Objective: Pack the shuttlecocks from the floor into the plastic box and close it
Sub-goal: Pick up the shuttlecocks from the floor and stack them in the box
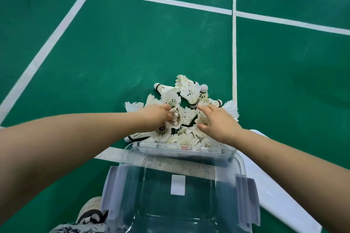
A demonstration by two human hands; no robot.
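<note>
The green court floor with white lines (113,53) carries everything. The clear plastic box (240,159) stands open just below me, with no shuttlecocks in it yet. A flat white panel (280,195), probably its lid, lies just right of the box. The heap of white feather shuttlecocks (189,91) lies straight beyond the box's far wall, against it, corks pointing every way. Both hands are in the heap, equally near. My left hand (158,117) curls round some feathers. My right hand (219,125) spreads over others; I cannot tell if it grips. Only that far wall stands between.
</note>
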